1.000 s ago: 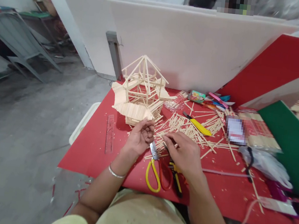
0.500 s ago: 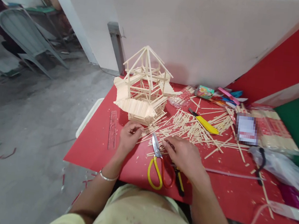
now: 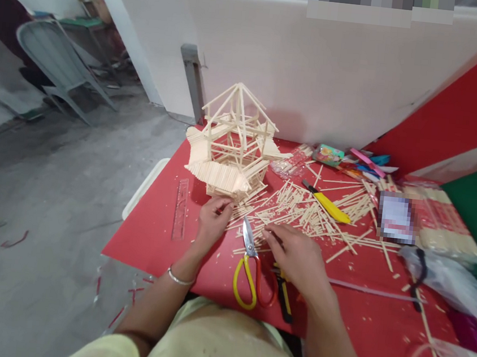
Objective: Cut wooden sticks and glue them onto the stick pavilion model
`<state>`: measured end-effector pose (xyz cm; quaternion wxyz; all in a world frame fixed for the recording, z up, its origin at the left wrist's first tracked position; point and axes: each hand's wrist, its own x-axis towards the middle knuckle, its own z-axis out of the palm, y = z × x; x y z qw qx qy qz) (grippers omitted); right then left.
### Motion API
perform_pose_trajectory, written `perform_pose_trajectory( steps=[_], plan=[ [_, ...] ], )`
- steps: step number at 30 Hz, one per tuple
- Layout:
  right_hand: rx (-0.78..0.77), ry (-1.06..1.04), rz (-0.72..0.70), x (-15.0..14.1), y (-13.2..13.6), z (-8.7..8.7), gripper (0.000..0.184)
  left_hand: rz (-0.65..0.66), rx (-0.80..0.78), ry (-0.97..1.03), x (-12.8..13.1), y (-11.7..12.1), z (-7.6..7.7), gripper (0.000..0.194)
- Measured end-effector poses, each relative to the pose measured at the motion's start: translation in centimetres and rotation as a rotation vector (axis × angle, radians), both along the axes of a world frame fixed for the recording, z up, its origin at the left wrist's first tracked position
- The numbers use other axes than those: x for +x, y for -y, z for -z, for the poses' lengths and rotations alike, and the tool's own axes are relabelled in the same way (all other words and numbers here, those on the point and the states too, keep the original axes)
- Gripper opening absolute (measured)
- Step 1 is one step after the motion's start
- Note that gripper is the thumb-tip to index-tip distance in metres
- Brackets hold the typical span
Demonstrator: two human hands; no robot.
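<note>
A pale stick-built model of a tiered pavilion [image 3: 217, 177] stands upright near the far left of a red-covered surface [image 3: 142, 242]. The person's left hand [image 3: 213, 220] is curled, fingers drawn narrow, just in front of its base; the right hand [image 3: 298, 257] is loosely pinched above the near edge of scattered thin sticks [image 3: 303, 211]. Whether either holds a stick, I cannot tell. Yellow-and-red scissors [image 3: 251, 251] lie between the hands, tips pointing away from the person. A careless inward sweep could brush the blades; raising the left knuckles sharply could knock the low roof edge and loosen its sticks.
</note>
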<state>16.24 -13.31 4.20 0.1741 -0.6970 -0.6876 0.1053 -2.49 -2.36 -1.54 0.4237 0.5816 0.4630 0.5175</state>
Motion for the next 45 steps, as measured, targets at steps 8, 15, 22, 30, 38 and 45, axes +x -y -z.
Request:
perform_pose_trajectory(
  steps=[8,15,22,30,38,45],
  plan=[
    [0.073,-0.164,-0.037,-1.3,-0.8,-0.3,0.029,0.073,-0.403,0.361,1.1,-0.8,-0.4,0.011],
    [0.065,-0.212,-0.037,-3.0,-1.7,-1.1,0.029,0.168,-0.554,0.557,0.6,-0.3,-0.9,0.014],
    [0.003,-0.216,-0.051,-4.4,-3.5,-1.0,0.027,0.120,-0.444,0.589,0.9,-0.5,0.6,0.008],
    [-0.019,-0.174,-0.087,-5.7,-4.6,-0.4,0.028,0.093,-0.433,0.674,0.7,-0.3,0.8,0.007],
    [-0.068,-0.130,-0.118,-4.8,-4.2,-0.5,0.027,0.104,-0.352,0.549,0.6,-0.5,1.5,0.023],
    [-0.040,-0.081,-0.012,-3.2,-2.5,-0.8,0.028,-0.204,-0.324,0.558,-0.6,-1.0,1.3,0.025]
  ],
)
